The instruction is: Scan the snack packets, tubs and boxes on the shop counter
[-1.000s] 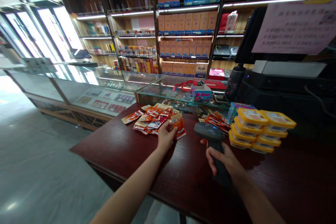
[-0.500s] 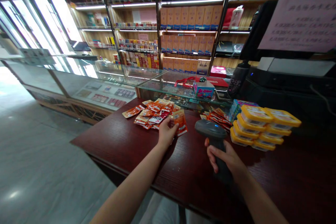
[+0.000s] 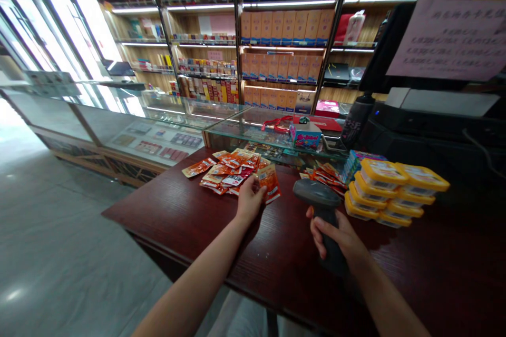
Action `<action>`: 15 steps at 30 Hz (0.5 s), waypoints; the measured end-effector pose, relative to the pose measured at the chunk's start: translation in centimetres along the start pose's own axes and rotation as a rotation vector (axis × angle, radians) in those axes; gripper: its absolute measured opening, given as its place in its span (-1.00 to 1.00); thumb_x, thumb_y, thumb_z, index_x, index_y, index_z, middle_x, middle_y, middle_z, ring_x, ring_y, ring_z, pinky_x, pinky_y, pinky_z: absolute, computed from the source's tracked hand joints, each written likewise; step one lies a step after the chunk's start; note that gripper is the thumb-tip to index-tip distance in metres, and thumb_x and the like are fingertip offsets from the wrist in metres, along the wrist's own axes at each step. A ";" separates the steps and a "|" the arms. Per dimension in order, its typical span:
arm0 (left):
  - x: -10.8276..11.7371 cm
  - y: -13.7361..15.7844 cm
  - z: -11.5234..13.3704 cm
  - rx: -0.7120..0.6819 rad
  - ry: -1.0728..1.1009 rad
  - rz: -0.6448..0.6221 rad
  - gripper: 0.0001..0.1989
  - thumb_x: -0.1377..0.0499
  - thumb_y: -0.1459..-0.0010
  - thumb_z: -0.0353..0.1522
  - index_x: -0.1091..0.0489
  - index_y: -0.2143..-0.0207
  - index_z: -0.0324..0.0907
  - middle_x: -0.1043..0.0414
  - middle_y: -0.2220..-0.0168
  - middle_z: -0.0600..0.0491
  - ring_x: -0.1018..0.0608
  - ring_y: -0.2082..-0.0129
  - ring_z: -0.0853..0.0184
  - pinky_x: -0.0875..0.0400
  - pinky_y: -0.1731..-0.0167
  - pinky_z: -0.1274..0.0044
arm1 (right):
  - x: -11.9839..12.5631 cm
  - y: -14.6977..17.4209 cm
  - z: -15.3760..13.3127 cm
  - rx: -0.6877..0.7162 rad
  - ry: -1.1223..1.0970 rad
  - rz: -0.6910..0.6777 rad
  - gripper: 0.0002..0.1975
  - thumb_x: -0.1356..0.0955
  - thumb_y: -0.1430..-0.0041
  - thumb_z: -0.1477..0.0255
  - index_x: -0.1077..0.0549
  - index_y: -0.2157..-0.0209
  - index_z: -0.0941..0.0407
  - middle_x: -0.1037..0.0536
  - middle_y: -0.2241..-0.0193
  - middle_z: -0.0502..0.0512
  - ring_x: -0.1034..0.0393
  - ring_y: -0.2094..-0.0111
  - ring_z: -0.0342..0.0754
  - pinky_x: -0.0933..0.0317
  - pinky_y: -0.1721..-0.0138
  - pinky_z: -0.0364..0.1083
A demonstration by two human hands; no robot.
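Note:
My left hand (image 3: 250, 200) pinches an orange snack packet (image 3: 269, 183), its printed side facing up and toward the right. Just behind that hand lies a loose pile of similar orange and cream packets (image 3: 233, 166). In my right hand (image 3: 336, 237) is a dark grey barcode scanner (image 3: 318, 194), fingers wrapped round its handle and its head pointing left toward the held packet. A gap of table separates scanner and packet. A second, smaller heap of orange packets (image 3: 326, 176) lies behind the scanner's head.
Stacked yellow-lidded tubs (image 3: 379, 189) stand on the dark red table (image 3: 174, 221) to the right, beside a colourful box (image 3: 358, 163). A monitor (image 3: 381, 47) with a paper notice rises behind them. Glass counters (image 3: 225, 116) and shelves of boxes (image 3: 280, 26) line the back.
The view has shifted very slightly. Both hands keep nearly the same place, still holding the packet and the scanner; the scanner's blue light no longer shows.

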State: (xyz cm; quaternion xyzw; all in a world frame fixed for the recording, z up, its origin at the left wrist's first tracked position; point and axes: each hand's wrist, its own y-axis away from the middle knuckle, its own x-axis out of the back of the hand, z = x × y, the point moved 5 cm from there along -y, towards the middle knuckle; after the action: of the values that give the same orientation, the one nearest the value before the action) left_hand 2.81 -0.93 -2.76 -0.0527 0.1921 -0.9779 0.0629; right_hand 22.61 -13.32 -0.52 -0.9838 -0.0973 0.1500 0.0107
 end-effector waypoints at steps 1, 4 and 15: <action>0.0 0.0 0.0 -0.003 -0.006 0.007 -0.91 -0.18 0.04 -0.40 -0.34 0.41 -0.18 -0.39 0.47 0.13 -0.42 0.48 0.42 -0.31 0.41 0.57 | 0.3 0.0 -0.2 0.025 -0.016 0.032 -0.68 -0.43 -0.05 0.22 -0.35 0.26 0.10 -0.36 0.65 -0.15 -0.20 0.76 -0.25 -0.08 0.74 -0.25; -0.2 -0.3 -0.3 -0.011 -0.012 0.019 -0.94 -0.16 0.03 -0.40 -0.32 0.44 -0.17 -0.37 0.48 0.14 -0.42 0.46 0.42 -0.32 0.39 0.57 | 1.3 0.0 -1.0 0.120 -0.091 0.127 -0.73 -0.41 -0.09 0.23 -0.35 0.25 0.07 -0.36 0.63 -0.14 -0.22 0.73 -0.24 -0.12 0.71 -0.24; -5.6 -6.4 -2.3 0.218 -0.144 -0.013 -0.91 -0.25 0.14 -0.42 -0.39 0.52 -0.24 -0.33 0.65 0.13 -0.41 0.60 0.40 -0.29 0.52 0.58 | 2.3 -0.3 -1.7 0.199 -0.179 0.217 -0.75 -0.40 -0.09 0.23 -0.35 0.26 0.06 -0.35 0.64 -0.15 -0.20 0.72 -0.23 -0.11 0.71 -0.23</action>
State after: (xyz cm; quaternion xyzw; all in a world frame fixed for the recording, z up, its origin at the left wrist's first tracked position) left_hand 7.35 6.60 -2.86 -0.1168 0.0794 -0.9871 0.0755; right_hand 25.17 -12.56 0.42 -0.9653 0.0243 0.2462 0.0833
